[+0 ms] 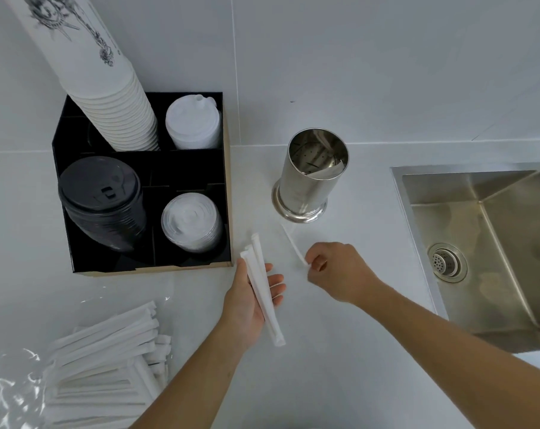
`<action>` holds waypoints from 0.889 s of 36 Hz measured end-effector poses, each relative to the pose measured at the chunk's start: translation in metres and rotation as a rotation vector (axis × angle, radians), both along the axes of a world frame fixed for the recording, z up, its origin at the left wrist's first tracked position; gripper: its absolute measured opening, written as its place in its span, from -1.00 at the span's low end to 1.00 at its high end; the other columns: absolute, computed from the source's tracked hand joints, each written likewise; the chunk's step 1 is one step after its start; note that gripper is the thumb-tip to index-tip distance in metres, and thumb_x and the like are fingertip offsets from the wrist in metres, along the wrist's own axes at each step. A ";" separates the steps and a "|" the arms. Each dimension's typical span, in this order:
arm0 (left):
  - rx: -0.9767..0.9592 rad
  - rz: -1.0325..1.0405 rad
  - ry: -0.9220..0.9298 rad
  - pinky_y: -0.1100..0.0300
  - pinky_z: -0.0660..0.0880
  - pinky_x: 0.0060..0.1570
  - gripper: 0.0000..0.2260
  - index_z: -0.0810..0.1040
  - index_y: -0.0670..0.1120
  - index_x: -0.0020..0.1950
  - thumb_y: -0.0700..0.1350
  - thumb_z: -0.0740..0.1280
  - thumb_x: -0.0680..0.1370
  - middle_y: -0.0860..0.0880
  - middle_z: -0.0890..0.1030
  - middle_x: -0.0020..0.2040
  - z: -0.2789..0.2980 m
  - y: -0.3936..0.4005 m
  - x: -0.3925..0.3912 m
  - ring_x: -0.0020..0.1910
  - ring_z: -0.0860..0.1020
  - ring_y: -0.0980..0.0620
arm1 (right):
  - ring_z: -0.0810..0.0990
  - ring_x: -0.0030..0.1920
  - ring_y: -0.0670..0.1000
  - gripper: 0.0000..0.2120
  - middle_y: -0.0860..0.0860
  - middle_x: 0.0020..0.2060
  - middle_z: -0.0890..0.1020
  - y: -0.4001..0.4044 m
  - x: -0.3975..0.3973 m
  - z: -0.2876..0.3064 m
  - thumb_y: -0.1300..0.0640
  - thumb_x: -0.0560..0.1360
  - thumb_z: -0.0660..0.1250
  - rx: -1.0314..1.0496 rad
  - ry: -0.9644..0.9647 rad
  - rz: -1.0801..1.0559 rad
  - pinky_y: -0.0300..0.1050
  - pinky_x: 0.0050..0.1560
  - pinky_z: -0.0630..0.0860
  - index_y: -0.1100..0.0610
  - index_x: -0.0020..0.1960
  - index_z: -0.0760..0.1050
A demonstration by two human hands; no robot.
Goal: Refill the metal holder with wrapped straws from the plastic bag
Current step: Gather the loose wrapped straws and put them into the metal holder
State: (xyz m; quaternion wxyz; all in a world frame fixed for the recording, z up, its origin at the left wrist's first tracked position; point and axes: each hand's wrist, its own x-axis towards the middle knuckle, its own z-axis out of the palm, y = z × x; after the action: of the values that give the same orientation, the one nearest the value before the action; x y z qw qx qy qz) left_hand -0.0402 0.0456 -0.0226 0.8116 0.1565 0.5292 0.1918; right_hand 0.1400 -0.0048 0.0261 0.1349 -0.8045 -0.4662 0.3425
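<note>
— Fingers (278,283) of the left hand (250,301) lie loosely spread under a small bundle of wrapped straws (264,289), two at least, maybe three; the thumb side cradles them across the palm.

— And the right hand (336,270)?

— Curled, thumb and forefinger pinching one single straw (295,246) by its near end, the far end aimed up toward the metal holder (312,178).

— What's in the holder?

— It stands upright on the counter (340,335), between the black organiser (144,181) and the sink (485,239). Something pale rests inside; I can't tell how many pieces.

— The supply?

— One clear plastic bag (17,391) at the lower left, a heap of straws (107,360) spilling from it, too many to count.

— And the organiser?

— Four stacks: one of white cups (107,88), one of black lids (103,205), two of pale lids (192,125).
</note>
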 end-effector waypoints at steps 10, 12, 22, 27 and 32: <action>-0.006 -0.054 -0.048 0.04 0.51 -0.15 -0.44 0.60 -0.10 0.11 0.34 0.12 0.55 -0.11 0.70 -0.18 0.009 -0.006 0.010 -0.24 0.66 -0.05 | 0.64 -0.22 0.02 -0.91 -0.04 -0.20 0.70 -0.019 -0.060 0.012 0.18 0.41 0.35 0.007 0.102 -0.058 -0.07 -0.13 0.62 0.06 -0.11 0.61; -0.023 -0.067 -0.061 0.05 0.52 -0.17 -0.45 0.61 -0.10 0.07 0.34 0.11 0.56 -0.09 0.69 -0.23 0.013 -0.007 0.013 -0.26 0.67 -0.04 | 0.63 -0.21 0.04 -0.88 -0.03 -0.15 0.69 -0.022 -0.064 0.011 0.20 0.45 0.27 0.003 0.042 0.000 -0.08 -0.13 0.61 0.08 -0.08 0.57; -0.059 0.004 -0.044 0.02 0.55 -0.14 -0.47 0.61 -0.08 0.12 0.34 0.19 0.52 -0.10 0.66 -0.23 0.019 -0.010 0.015 -0.24 0.64 -0.06 | 0.59 -0.22 0.05 -0.87 -0.01 -0.17 0.67 -0.041 -0.051 0.020 0.13 0.53 0.23 0.156 -0.056 0.044 -0.08 -0.16 0.53 0.14 -0.05 0.54; -0.041 0.027 0.002 0.11 0.52 -0.31 -0.60 0.64 -0.02 0.05 0.27 0.30 0.50 -0.04 0.54 -0.36 0.021 -0.009 0.018 -0.42 0.52 0.04 | 0.58 -0.12 0.06 -0.84 0.02 -0.11 0.64 -0.056 -0.015 0.008 0.14 0.52 0.27 0.140 -0.151 -0.049 -0.19 -0.15 0.40 0.12 0.07 0.54; 0.046 0.018 0.007 0.19 0.40 -0.46 -0.76 0.62 0.03 0.07 0.14 0.32 0.55 -0.01 0.45 -0.41 0.028 0.003 0.022 -0.50 0.38 0.09 | 0.52 0.24 0.11 -0.60 0.06 0.26 0.55 -0.070 0.018 -0.020 0.07 0.56 0.26 0.069 -0.240 -0.062 -0.05 0.19 0.47 0.09 0.38 0.42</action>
State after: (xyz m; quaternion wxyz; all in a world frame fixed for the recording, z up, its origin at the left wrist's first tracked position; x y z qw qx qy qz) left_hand -0.0179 0.0486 0.0056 0.8040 0.1711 0.5289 0.2109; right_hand 0.1579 -0.0750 0.0066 0.1162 -0.8487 -0.4652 0.2233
